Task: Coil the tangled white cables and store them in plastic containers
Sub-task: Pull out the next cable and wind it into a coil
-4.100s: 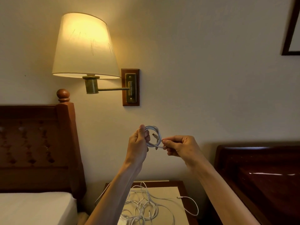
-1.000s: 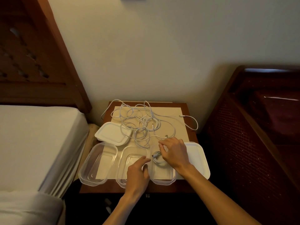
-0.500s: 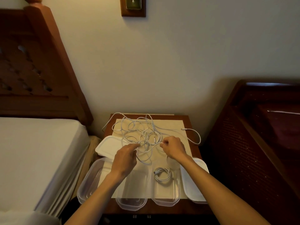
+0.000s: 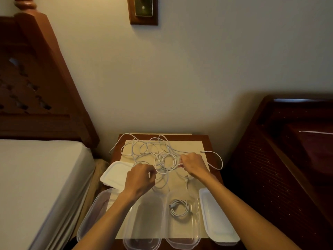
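Your left hand (image 4: 139,179) and right hand (image 4: 193,164) were both reached forward on bare forearms, knuckles up, fingers curled in a pinching grip, the two hands level and a little apart.

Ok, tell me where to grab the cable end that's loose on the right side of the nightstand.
Pinch the loose cable end just behind its small plug, coming from above and the right. It lies flat and apart from the tangle, with its loop trailing off the nightstand edge.

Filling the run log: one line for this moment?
left hand: grips tangle | right hand: grips tangle | coil: in container
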Demonstrator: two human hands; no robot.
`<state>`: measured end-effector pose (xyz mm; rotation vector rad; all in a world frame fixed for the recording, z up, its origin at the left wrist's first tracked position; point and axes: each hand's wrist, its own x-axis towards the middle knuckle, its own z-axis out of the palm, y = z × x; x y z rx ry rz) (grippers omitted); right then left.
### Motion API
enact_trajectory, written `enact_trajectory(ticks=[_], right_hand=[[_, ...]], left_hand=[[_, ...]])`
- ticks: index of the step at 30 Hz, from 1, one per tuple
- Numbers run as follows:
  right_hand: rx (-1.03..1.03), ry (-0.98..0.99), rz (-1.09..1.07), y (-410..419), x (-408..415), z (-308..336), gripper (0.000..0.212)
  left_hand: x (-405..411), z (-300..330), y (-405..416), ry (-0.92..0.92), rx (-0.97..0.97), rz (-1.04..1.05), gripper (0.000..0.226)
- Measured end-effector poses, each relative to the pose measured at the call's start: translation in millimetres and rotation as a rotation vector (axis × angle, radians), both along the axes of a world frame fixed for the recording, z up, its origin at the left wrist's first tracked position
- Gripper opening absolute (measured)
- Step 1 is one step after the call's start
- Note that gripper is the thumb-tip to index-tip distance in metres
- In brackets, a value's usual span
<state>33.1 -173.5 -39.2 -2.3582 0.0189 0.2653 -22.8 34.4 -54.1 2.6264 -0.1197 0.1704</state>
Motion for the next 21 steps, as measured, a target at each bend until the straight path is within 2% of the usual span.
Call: enact_trajectory(ticks=[2,5,7,9,12,16,21], right_hand=[[-0.023,-0.090,-0.087,1.6,13.0,-6.7,0.031],[-0.034,-0.144,-0.093,13.8,38.6,-6.0,0.019],[-0.065,-0.106,-0.079,24.9,58.0,-9.3,0.039],[-0.130,-0.052,-0.045,35.3,73.9,-15.7,0.045],[-0.079,-0.082,0.021,44.8,88.9,-13.9,0.020],[0.209,-0.254,0.101,43.3,95.9,38.1,0.024],[0.242,-0.462,0.263,34.2,95.4,145.6,0.028]], left_hand=[[9.8,3.3,-1.9,0.001,-0.021,0.018,0.017],[22.6,9.2,-6.4,-0.005,-0.003,0.037,0.016],[31.8,10.0,-11.0,-0.023,-0.018,0.035,0.017],[38.4,9.4,-14.1,-0.015,-0.058,0.036,0.017],[47.7,8.1,-11.5,0.005,-0.126,0.052,0.017],[75.0,27.0,-0.9,-0.068,-0.267,0.127,0.028],[112.6,110.5,-6.0,-0.223,-0.462,-0.014,0.062]])
